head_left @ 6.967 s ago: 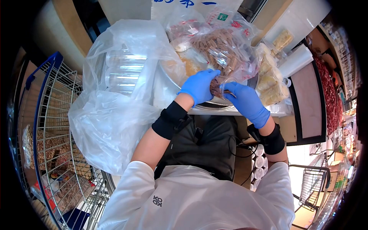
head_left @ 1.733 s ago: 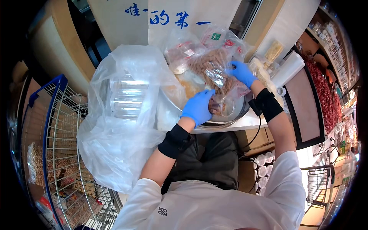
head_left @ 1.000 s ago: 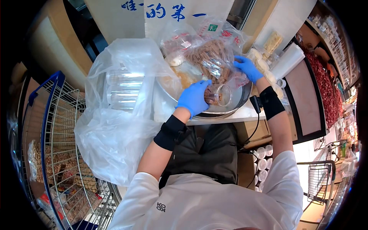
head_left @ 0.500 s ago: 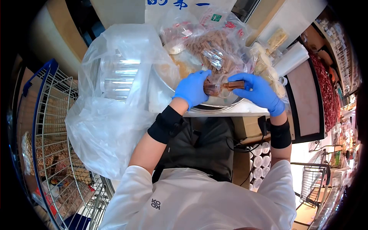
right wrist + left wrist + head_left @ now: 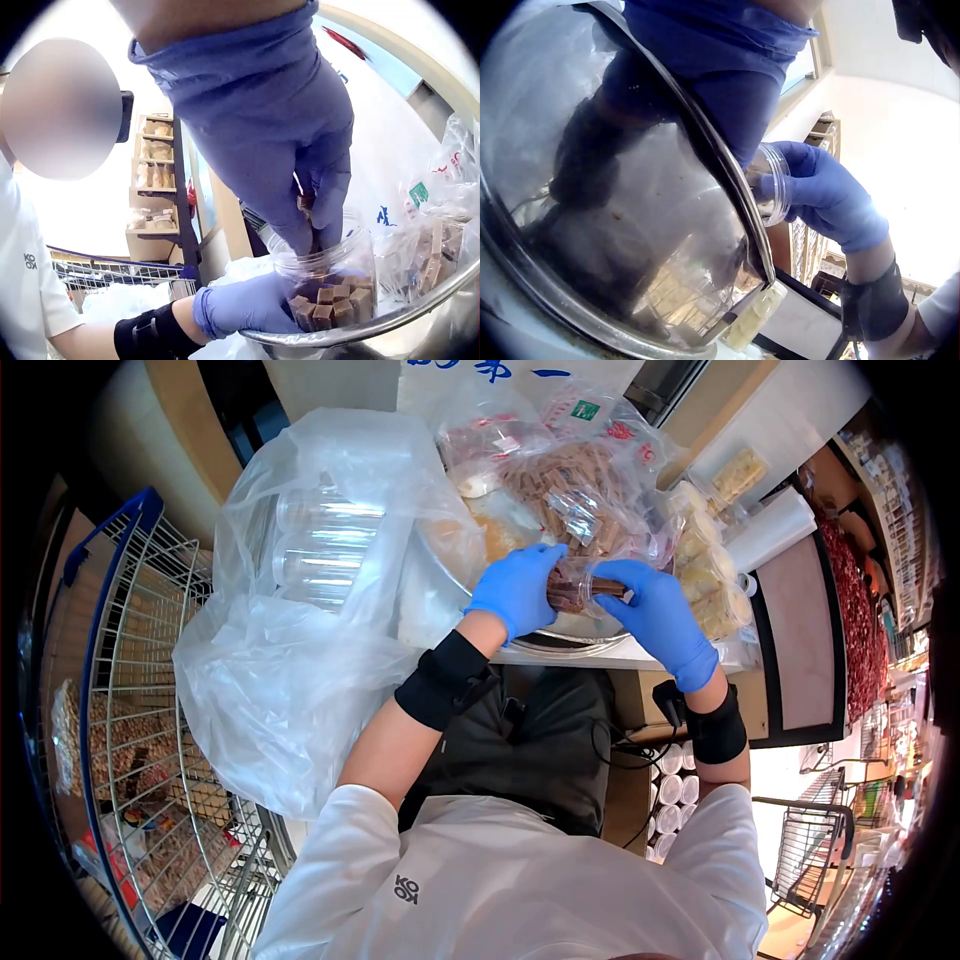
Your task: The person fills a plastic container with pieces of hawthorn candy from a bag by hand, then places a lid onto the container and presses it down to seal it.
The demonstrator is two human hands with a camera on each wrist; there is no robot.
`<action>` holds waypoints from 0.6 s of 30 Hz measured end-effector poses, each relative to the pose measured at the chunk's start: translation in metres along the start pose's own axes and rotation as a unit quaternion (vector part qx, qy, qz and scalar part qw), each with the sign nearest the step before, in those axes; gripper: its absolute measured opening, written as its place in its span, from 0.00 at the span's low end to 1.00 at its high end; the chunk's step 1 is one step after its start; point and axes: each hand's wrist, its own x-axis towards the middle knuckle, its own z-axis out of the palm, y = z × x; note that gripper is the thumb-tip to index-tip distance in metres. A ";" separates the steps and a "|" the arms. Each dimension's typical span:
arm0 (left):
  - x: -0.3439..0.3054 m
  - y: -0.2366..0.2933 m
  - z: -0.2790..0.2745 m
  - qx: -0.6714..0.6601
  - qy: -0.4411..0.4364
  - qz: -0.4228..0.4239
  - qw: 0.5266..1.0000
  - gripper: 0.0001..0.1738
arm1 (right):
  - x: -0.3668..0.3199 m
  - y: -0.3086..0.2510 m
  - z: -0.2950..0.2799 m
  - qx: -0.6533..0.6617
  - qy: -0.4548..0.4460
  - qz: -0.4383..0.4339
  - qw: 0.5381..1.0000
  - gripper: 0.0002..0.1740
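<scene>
In the head view my gloved left hand (image 5: 515,595) grips a clear jar (image 5: 360,259) lying tilted over the front rim of a round metal basin (image 5: 575,652). Brown sticks (image 5: 326,311) stand packed inside the jar. My gloved right hand (image 5: 660,615) pinches more brown sticks (image 5: 610,589) at the jar's mouth, and its fingertips reach inside the rim in the right wrist view. Just beyond the hands, an opened plastic bag (image 5: 640,525) of the same brown sticks lies in the basin. In the left wrist view the basin's wall hides most of the jar.
A big clear plastic bag (image 5: 290,670) with stacked empty jars (image 5: 325,550) stands on the left. Filled tubs (image 5: 710,575) and a white roll (image 5: 775,525) line the right side. A shopping cart (image 5: 140,690) is at far left; lidded jars (image 5: 672,800) sit below the counter.
My right hand reached to the bag, came back with brown sticks, and has moved left to the jar's mouth. My left hand has kept its grip on the jar.
</scene>
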 end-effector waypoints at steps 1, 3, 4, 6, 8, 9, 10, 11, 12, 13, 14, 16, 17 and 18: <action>0.000 -0.001 0.001 -0.001 0.001 -0.001 1.000 0.43 | 0.000 0.001 0.001 -0.001 -0.002 -0.001 1.000 0.18; 0.001 -0.003 0.003 -0.009 0.001 0.008 1.000 0.42 | -0.001 0.004 0.005 -0.019 0.006 -0.015 1.000 0.18; 0.001 -0.002 0.002 -0.010 0.001 0.008 1.000 0.42 | -0.001 0.005 0.005 -0.019 0.006 -0.015 1.000 0.18; 0.002 -0.001 -0.001 -0.006 -0.030 0.004 1.000 0.41 | -0.001 0.008 0.004 -0.020 -0.075 -0.010 0.997 0.18; 0.001 -0.001 0.000 -0.008 -0.022 0.004 1.000 0.40 | 0.000 0.007 0.004 0.001 -0.063 0.000 0.998 0.18; 0.002 -0.001 0.000 -0.010 -0.015 0.006 1.000 0.40 | 0.001 0.007 0.003 0.022 -0.050 0.010 0.998 0.18; 0.001 -0.001 0.000 -0.010 -0.015 0.006 1.000 0.40 | 0.000 0.008 0.002 0.022 -0.050 0.010 0.998 0.18; 0.001 -0.002 0.001 -0.005 -0.010 0.009 1.000 0.40 | -0.002 0.009 0.000 0.031 -0.035 0.015 0.999 0.18; 0.001 -0.002 0.002 0.000 -0.006 0.012 1.000 0.40 | -0.004 0.009 0.000 0.040 -0.020 0.020 0.999 0.18; 0.002 -0.002 0.001 -0.001 -0.005 0.012 1.000 0.40 | -0.005 0.009 0.000 0.039 -0.021 0.020 0.999 0.18; 0.002 -0.001 0.001 -0.001 -0.008 0.008 1.000 0.40 | -0.006 0.008 0.000 0.028 -0.003 0.013 1.000 0.17; 0.001 -0.001 0.001 -0.001 -0.010 0.005 1.000 0.40 | -0.008 0.008 0.003 0.016 0.014 0.007 1.000 0.17; 0.001 -0.003 0.003 -0.004 -0.003 0.011 1.000 0.40 | -0.009 0.010 0.007 0.012 0.026 -0.002 1.000 0.17; 0.001 -0.004 0.004 -0.007 0.004 0.017 1.000 0.40 | -0.010 0.012 0.011 0.007 0.039 -0.011 0.999 0.18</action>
